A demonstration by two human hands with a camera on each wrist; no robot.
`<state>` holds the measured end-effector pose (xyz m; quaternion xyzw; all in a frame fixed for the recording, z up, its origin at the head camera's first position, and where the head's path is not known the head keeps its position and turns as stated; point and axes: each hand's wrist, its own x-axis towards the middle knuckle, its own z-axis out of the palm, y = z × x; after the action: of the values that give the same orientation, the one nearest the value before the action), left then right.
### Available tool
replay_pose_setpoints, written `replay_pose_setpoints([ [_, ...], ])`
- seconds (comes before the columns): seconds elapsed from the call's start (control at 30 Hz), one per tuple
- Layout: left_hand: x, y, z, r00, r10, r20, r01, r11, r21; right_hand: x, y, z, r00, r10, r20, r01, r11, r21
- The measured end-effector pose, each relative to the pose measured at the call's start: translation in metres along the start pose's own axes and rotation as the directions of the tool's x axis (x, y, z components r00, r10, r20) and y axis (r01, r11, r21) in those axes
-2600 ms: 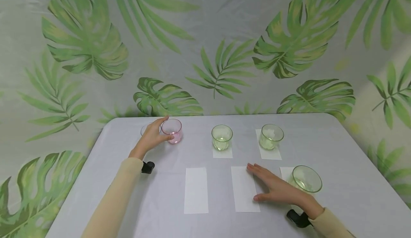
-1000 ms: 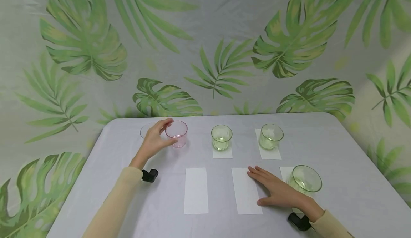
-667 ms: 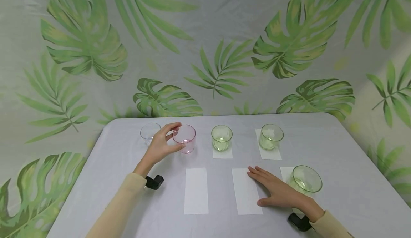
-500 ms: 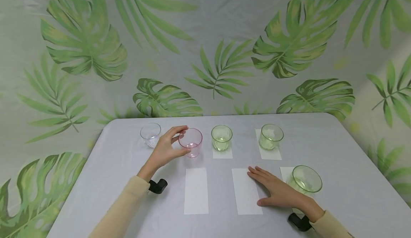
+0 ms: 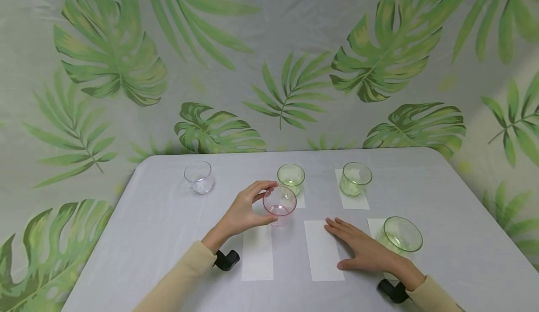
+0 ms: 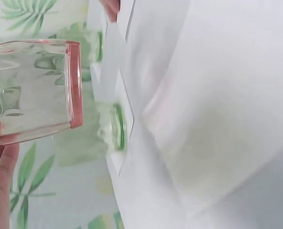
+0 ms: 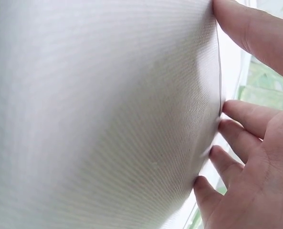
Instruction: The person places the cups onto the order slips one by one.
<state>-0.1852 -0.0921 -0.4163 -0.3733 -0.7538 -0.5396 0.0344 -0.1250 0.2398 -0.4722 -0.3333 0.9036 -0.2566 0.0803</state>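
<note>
Left hand pinches pink glass above bench, in front of a green glass; right hand spread at a paper strip. Probably light, rigid, slick, breakable: hold opposite side walls, go easy on the rim.

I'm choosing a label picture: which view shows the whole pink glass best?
The head view: the pink glass shows from rim to base, with the left hand holding it. The left wrist view gives a larger close-up, but the frame's edge cuts it off. The right wrist view shows none of it.
</note>
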Motion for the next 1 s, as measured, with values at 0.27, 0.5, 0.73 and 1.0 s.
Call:
replay_pose_setpoints([
  [0.27,0.007,0.034,0.027,0.993,0.080,0.088,-0.078,0.997,-0.021,0.000,0.003,0.002,1.000,0.008,-0.005,-0.008,1.000,-0.002],
  [0.5,0.007,0.018,0.060,0.985,0.086,0.148,-0.087,0.996,-0.001,0.001,0.002,0.002,0.998,0.066,0.024,-0.066,0.998,-0.004],
  [0.73,0.008,-0.002,0.084,0.980,0.103,0.172,-0.103,0.995,-0.011,-0.002,0.005,0.003,1.000,0.026,-0.003,-0.026,0.999,0.024],
  [1.0,0.007,-0.004,0.097,0.978,0.099,0.183,-0.092,0.995,-0.047,-0.003,0.009,0.006,0.999,-0.037,-0.033,0.038,0.999,0.012],
])
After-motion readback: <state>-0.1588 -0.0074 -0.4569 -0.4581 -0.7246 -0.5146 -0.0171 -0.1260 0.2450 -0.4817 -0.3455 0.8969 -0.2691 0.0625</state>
